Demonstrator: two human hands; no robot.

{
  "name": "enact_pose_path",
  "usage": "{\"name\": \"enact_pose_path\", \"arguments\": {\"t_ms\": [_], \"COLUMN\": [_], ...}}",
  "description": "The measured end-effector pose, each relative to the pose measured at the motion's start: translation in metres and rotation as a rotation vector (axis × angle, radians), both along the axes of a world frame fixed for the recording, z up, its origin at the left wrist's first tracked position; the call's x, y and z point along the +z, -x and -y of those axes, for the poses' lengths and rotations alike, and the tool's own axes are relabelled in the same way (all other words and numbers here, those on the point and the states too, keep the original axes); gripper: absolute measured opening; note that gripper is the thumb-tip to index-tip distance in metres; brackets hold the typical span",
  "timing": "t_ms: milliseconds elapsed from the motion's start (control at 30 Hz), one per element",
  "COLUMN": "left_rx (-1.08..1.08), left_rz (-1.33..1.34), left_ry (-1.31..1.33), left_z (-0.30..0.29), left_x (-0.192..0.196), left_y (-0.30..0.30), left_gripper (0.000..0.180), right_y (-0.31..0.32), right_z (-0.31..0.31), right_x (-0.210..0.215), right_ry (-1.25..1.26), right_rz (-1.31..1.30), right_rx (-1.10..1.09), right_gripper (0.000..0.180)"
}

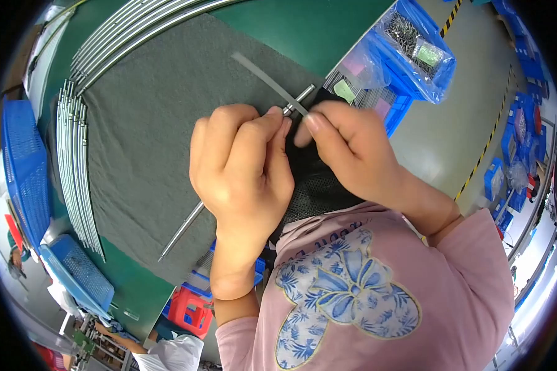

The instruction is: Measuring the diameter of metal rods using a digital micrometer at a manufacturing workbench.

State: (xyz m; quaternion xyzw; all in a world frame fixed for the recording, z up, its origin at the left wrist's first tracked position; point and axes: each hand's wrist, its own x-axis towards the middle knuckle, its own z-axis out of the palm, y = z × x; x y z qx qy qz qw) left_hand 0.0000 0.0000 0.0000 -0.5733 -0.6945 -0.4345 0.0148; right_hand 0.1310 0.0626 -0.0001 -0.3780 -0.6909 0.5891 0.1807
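Bare left hand point(241, 157) pinching, knuckles up, left forearm point(236, 266) pointing to twelve o'clock, and bare right hand point(356, 148), partly blurred, pinching too, right forearm point(424, 198) slanting to ten!

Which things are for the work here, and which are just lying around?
Seems part of the work:
metal rod, in the grip of the left hand
grey strip, in the grip of the right hand
grey cloth, under the rod

Seems just lying about:
blue basket
pale blue basket
red stool
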Motion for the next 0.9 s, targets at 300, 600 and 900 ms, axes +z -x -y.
{"name": "enact_pose_path", "arguments": {"t_ms": [300, 600, 900], "left_rx": [-0.008, -0.016, -0.004], "left_rz": [0.011, 0.002, -0.012], "left_ry": [-0.021, -0.022, 0.024], "left_z": [0.001, 0.0, 0.002], "left_x": [0.002, 0.001, 0.003], "left_y": [0.0, 0.0, 0.0], "left_gripper": [0.017, 0.016, 0.016], "right_y": [-0.001, -0.008, -0.004], "right_z": [-0.003, 0.002, 0.004], "right_x": [0.008, 0.003, -0.002], "right_ry": [0.125, 0.073, 0.004], "right_rz": [0.013, 0.069, 0.027], "right_rx": [0.042, 0.055, 0.041], "right_gripper": [0.023, 0.023, 0.024]}}
